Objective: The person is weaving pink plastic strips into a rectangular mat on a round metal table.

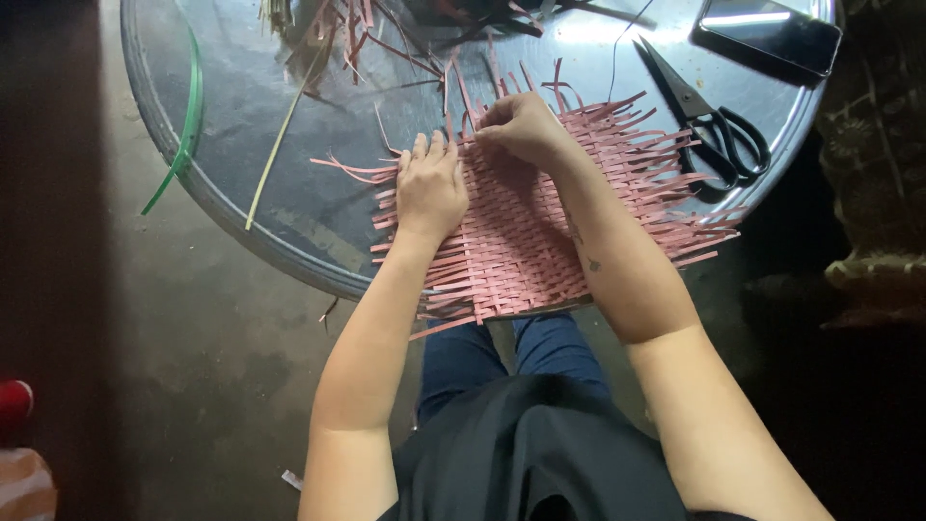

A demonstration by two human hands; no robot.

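Pink woven strip mat lies at the round metal bench's near edge; left hand pressed flat on it, right hand pinching a strip. Black scissors and dark phone sit toward the right edge.

We see a pink woven mat – flat, strip ends loose all round – beneath both our hands.

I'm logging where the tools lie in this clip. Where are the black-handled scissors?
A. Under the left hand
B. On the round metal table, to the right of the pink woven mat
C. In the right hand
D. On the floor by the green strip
B: the scissors lie on the round metal table, just right of the pink woven mat, untouched by the left hand or the right hand.
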